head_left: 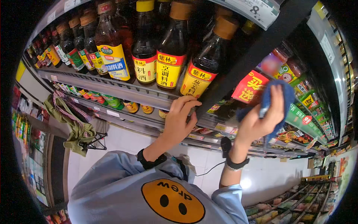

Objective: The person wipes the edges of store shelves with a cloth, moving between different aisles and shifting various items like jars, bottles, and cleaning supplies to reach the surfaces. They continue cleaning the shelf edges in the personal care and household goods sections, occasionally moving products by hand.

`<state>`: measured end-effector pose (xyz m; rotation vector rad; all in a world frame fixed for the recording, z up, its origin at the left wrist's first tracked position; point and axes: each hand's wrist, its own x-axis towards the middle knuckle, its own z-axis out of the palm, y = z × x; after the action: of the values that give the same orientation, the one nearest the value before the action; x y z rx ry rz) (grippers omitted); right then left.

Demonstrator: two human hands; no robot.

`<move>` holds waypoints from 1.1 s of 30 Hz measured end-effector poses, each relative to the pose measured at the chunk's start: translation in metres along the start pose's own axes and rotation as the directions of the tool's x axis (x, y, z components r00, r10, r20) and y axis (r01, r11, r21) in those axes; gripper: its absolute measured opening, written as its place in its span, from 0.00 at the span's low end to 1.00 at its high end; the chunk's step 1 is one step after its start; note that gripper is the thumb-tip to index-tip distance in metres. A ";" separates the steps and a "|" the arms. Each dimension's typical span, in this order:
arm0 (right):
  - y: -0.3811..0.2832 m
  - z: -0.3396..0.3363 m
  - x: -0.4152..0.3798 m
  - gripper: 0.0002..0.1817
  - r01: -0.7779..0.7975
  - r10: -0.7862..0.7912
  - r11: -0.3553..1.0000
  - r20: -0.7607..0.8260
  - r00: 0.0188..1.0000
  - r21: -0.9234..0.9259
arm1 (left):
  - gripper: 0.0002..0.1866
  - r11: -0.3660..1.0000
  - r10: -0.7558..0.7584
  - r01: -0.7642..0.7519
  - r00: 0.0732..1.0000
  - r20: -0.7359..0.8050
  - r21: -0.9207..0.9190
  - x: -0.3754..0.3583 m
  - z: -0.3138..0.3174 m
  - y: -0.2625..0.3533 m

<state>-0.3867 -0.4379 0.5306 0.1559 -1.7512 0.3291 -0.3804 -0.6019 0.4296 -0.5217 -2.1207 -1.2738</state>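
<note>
My left hand (180,118) is at the shelf's front edge (149,98), its fingers curled round something dark and small beside the black upright. My right hand (263,119) is closed on a blue cloth (285,102), raised in front of the shelf section on the right. Near the cloth is a red sign (250,86) with yellow writing. Just above my left hand stands a dark bottle (201,71) with a brown cap and a yellow and red label. Similar bottles (170,65) stand upright to its left.
A black upright post (257,48) divides the shelf sections. Lower shelves hold more bottles (112,101) and packets. At the left, green clothing (80,136) hangs over a folding stool (97,142). A dark cable (210,170) lies on the white floor (197,158). More shelving (294,201) is at the lower right.
</note>
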 end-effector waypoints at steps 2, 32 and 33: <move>-0.019 0.000 -0.015 0.26 -0.009 0.003 0.999 0.144 0.990 0.044 | 0.18 1.000 0.010 -0.010 1.000 0.002 0.005 0.001 0.000 -0.001; -0.036 -0.015 -0.134 0.26 -0.609 0.422 0.710 0.479 0.770 0.354 | 0.12 0.991 0.101 -0.101 0.995 -0.003 0.086 -0.008 0.012 -0.023; -0.035 -0.010 -0.142 0.26 -0.611 0.429 0.713 0.474 0.769 0.344 | 0.12 0.992 0.104 -0.104 0.995 0.005 0.075 -0.009 0.013 -0.024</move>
<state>-0.3379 -0.4787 0.3981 0.0619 -2.0297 1.2474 -0.3921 -0.6013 0.4032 -0.5921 -2.1050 -1.1313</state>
